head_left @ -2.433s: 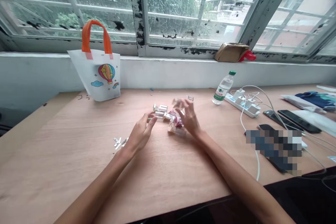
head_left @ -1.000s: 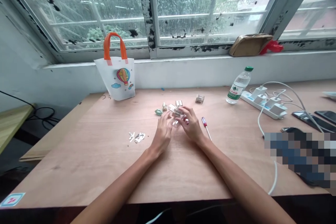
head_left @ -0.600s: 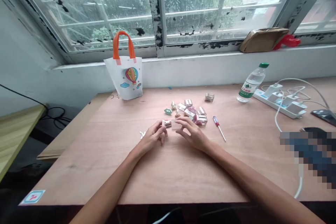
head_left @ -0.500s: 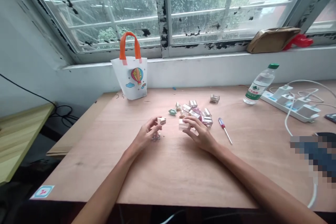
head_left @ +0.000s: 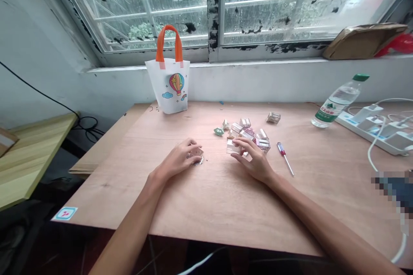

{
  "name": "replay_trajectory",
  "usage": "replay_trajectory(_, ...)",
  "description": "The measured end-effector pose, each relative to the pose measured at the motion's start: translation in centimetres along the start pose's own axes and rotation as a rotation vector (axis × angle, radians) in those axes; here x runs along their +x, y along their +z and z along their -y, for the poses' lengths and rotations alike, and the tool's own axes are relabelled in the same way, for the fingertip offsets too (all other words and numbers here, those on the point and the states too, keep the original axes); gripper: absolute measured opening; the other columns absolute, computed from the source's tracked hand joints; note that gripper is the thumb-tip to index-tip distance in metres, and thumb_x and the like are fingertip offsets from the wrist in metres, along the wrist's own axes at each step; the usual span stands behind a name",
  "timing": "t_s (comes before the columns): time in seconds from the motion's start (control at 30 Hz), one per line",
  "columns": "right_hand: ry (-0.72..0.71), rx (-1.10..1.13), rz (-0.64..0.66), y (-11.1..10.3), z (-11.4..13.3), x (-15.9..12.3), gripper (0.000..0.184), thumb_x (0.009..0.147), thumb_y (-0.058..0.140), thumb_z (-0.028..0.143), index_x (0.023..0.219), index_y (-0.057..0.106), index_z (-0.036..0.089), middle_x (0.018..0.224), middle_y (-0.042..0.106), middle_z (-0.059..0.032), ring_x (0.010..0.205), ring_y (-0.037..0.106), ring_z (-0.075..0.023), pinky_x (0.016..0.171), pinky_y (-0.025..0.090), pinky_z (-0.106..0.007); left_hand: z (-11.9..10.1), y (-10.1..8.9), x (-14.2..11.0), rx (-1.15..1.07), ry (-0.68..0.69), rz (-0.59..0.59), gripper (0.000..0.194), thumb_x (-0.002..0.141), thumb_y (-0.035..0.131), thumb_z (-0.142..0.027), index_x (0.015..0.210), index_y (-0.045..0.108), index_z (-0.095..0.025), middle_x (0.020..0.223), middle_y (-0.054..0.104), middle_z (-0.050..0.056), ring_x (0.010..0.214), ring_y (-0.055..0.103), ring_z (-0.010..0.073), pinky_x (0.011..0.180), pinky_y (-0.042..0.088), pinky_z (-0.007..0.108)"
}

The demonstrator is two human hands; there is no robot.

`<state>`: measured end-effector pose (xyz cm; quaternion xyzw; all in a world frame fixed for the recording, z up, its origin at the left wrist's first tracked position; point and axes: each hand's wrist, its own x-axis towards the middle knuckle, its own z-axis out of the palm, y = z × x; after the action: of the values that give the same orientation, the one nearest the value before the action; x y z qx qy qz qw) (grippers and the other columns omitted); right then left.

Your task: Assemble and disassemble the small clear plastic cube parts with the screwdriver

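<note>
Several clear plastic cubes point(head_left: 263, 145) on plywood point(head_left: 209, 206)

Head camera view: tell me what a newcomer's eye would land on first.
The white tote bag with orange handles and a hot-air balloon print stands at the back of the plywood desk. Mid-desk lies a cluster of small clear blocks, the right hand touching its near edge and the left hand just beside it.

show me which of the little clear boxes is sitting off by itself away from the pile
The small clear box at the back right: the others crowd together in the pile by the right hand, while this one lies apart, behind the red-handled screwdriver.
</note>
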<state>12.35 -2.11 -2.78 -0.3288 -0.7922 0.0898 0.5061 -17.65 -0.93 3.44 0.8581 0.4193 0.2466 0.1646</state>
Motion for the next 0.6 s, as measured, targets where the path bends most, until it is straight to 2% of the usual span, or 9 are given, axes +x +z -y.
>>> replay_trajectory(0.1, 0.011, 0.002, 0.0, -0.13, 0.08, 0.05, 0.04, 0.097, 0.064, 0.026, 0.136, 0.056, 0.027, 0.129, 0.063, -0.0125, 0.089, 0.067, -0.0202, 0.072, 0.063, -0.038, 0.37, -0.09, -0.05, 0.08, -0.012, -0.1, 0.036, 0.095, 0.061, -0.033, 0.13, 0.063, -0.024, 0.119, 0.066, 0.008, 0.105, 0.065, 0.0219, 0.094, 0.049, 0.038)
replay_trajectory(0.2, 0.009, 0.013, 0.0, -0.17, 0.12, 0.03, 0.04, 0.096, 0.064, 0.027, 0.136, 0.057, 0.026, 0.129, 0.063, -0.0125, 0.087, 0.068, -0.0195, 0.072, 0.063, -0.038, 0.59, -0.06, -0.08, 0.167, 0.004, -0.059, 0.035, 0.097, 0.06, -0.036, 0.13, 0.063, -0.026, 0.118, 0.069, 0.007, 0.108, 0.065, 0.0232, 0.097, 0.045, 0.04)
replay_trajectory(0.3, 0.017, 0.02, 0.002, -0.13, 0.01, -0.08, 0.04, 0.096, 0.064, 0.027, 0.136, 0.057, 0.026, 0.13, 0.063, -0.0127, 0.086, 0.067, -0.0193, 0.07, 0.062, -0.037, 0.72, 0.25, 0.01, 0.199, 0.001, -0.127, 0.037, 0.101, 0.053, -0.035, 0.135, 0.058, -0.024, 0.119, 0.069, 0.008, 0.11, 0.064, 0.0229, 0.099, 0.042, 0.04)
replay_trajectory(0.4, 0.034, 0.027, 0.013, -0.06, -0.1, -0.25, 0.04, 0.096, 0.064, 0.03, 0.136, 0.057, 0.026, 0.13, 0.063, -0.0124, 0.078, 0.065, -0.017, 0.068, 0.062, -0.037, 0.88, 0.65, 0.28, 0.223, 0.037, -0.047, 0.036, 0.103, 0.048, -0.032, 0.137, 0.057, -0.024, 0.116, 0.069, 0.008, 0.109, 0.064, 0.023, 0.098, 0.043, 0.039)
replay_trajectory(0.47, 0.041, 0.028, 0.017, -0.02, -0.11, -0.33, 0.04, 0.096, 0.064, 0.031, 0.136, 0.057, 0.026, 0.13, 0.063, -0.0122, 0.077, 0.064, -0.0163, 0.068, 0.061, -0.036, 0.91, 0.81, 0.49, 0.241, 0.052, -0.049, 0.036, 0.104, 0.045, -0.03, 0.138, 0.056, -0.024, 0.117, 0.068, 0.009, 0.11, 0.063, 0.023, 0.098, 0.043, 0.039)
replay_trajectory(0.53, 0.041, 0.032, 0.019, 0.0, -0.08, -0.37, 0.04, 0.096, 0.064, 0.03, 0.136, 0.058, 0.026, 0.13, 0.063, -0.0121, 0.083, 0.066, -0.0177, 0.069, 0.061, -0.036, 0.84, 0.84, 0.65, 0.264, 0.047, -0.085, 0.036, 0.104, 0.043, -0.028, 0.137, 0.056, -0.024, 0.118, 0.068, 0.009, 0.11, 0.062, 0.0227, 0.098, 0.042, 0.038)
replay_trajectory(0.6, 0.036, 0.037, 0.019, 0.01, -0.01, -0.37, 0.041, 0.096, 0.065, 0.03, 0.136, 0.058, 0.025, 0.13, 0.063, -0.0121, 0.09, 0.067, -0.0193, 0.07, 0.061, -0.035, 0.69, 0.8, 0.72, 0.294, 0.059, -0.045, 0.034, 0.104, 0.043, -0.028, 0.134, 0.059, -0.024, 0.116, 0.068, 0.009, 0.108, 0.063, 0.0227, 0.097, 0.042, 0.038)
